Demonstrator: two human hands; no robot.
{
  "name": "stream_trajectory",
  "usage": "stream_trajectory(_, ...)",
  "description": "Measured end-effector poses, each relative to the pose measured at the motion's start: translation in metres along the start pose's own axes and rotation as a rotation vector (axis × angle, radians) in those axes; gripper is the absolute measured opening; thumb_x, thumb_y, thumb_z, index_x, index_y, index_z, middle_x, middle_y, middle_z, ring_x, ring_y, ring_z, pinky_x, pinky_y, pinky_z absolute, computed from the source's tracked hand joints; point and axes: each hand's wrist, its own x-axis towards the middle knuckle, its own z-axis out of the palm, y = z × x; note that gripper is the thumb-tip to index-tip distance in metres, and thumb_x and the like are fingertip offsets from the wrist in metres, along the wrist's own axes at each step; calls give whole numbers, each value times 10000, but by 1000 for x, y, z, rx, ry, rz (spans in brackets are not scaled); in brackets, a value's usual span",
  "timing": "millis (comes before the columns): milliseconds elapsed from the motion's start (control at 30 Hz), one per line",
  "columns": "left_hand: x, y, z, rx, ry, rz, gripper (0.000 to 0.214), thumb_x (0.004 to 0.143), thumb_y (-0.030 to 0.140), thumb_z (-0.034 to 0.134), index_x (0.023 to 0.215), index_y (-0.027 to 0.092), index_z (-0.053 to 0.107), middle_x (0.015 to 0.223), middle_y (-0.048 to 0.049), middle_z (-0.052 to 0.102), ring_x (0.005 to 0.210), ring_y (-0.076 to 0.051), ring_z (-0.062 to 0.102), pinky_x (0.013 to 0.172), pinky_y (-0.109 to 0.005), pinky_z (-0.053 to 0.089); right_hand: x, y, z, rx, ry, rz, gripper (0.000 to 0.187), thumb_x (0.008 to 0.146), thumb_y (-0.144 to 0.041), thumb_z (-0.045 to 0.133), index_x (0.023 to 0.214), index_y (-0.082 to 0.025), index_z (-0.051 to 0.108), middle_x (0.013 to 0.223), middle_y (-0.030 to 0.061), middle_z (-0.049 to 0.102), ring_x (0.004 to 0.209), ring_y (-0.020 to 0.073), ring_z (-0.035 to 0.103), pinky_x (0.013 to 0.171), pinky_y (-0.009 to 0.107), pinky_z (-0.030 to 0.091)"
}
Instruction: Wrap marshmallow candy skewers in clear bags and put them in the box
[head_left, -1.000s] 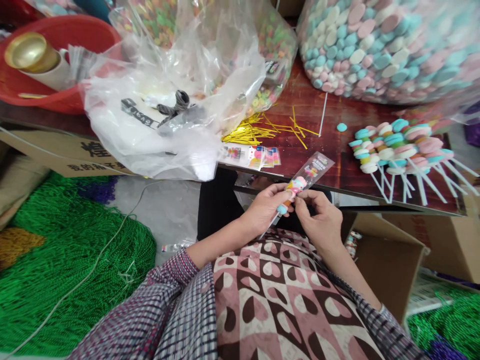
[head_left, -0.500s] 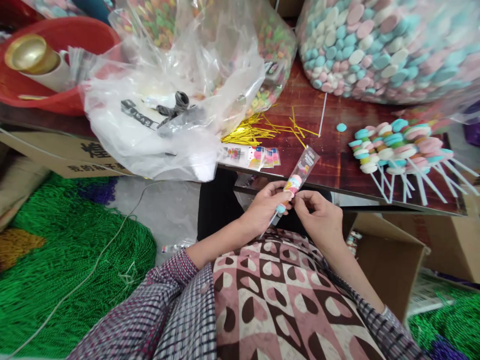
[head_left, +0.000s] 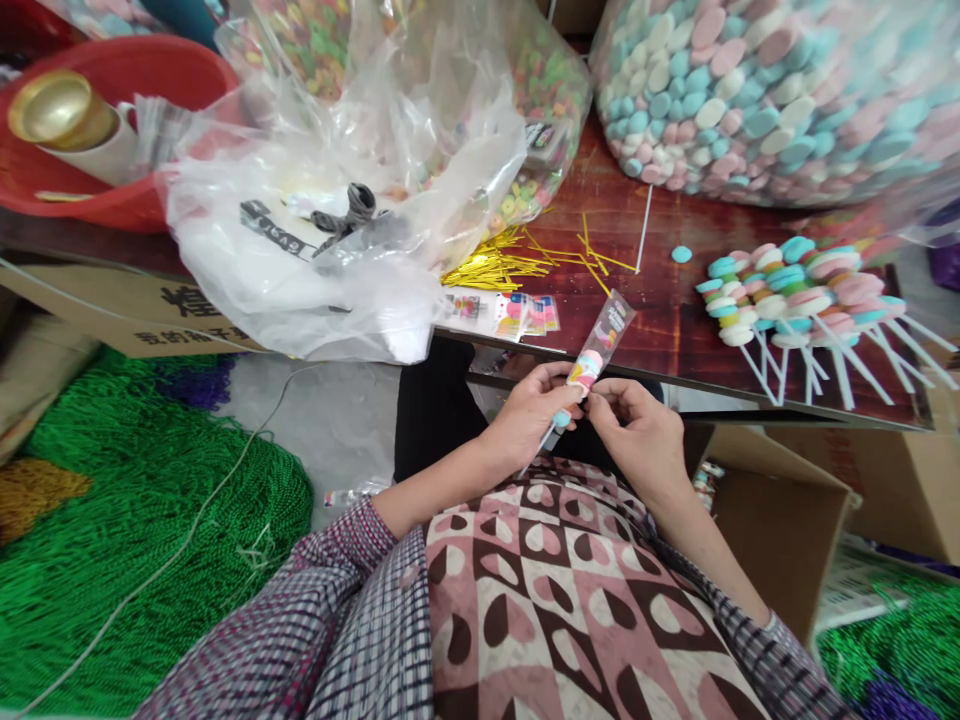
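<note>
My left hand (head_left: pixel 531 412) is closed around a marshmallow candy skewer (head_left: pixel 561 419), whose white stick points down towards my apron. A clear printed plastic bag (head_left: pixel 609 325) covers the skewer's upper candies, and its flat end sticks out past my fingers towards the table. Thumb and fingers of my right hand (head_left: pixel 639 428) pinch together at the bag's right edge, close to my left fingertips. Gold twist ties (head_left: pixel 499 262) and more printed bags (head_left: pixel 521 314) lie just beyond, along the table's near edge.
Several finished-looking candy skewers (head_left: pixel 799 290) lie on the table (head_left: pixel 637 300) at right, near a loose blue candy (head_left: pixel 681 254). Large candy bags (head_left: pixel 720 110), a white plastic bag (head_left: pixel 360 290) and a red basin (head_left: pixel 180 80) stand behind. An opened carton (head_left: pixel 787 520) sits below right.
Both hands stay almost in place. My right fingertips have shifted very slightly left against the bag, and the bag's far end has tilted a little.
</note>
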Motion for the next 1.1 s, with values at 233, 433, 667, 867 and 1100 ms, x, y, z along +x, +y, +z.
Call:
stream_trajectory(233,2,-3,-3,-7,-20,8,375,686,256,749,1013,175,583,823,22,615,564,-46,538,539,-208,410,1,-1,-1,-32,1,12,172,817,-307,566,835,-184,685,668,12,691,536,138,582,538,257,457)
stream_trajectory(433,2,-3,-2,18,-15,8,384,689,264,748,1023,178,580,832,21,617,567,-45,538,539,-206,412,0,1,0,-101,24,-29,157,809,-297,566,816,-197,686,661,8,691,559,151,606,564,263,470)
stream_trajectory(667,1,-3,0,28,-1,12,351,693,262,752,994,179,590,813,24,612,560,-47,541,534,-206,407,1,0,0,-152,45,-78,127,801,-272,548,763,-211,653,659,12,692,571,163,624,588,275,486)
stream_trajectory(867,1,-4,1,98,37,25,271,730,232,714,969,180,597,786,23,598,563,-50,534,532,-200,408,3,2,1,-201,55,-120,92,779,-248,529,735,-219,604,663,14,687,583,171,631,587,276,476)
stream_trajectory(1100,3,-11,-2,105,65,38,268,732,228,712,965,178,589,774,25,605,588,-64,548,571,-209,432,-4,3,5,-302,63,-253,79,754,-197,510,697,-225,558,621,7,651,563,168,617,568,271,445)
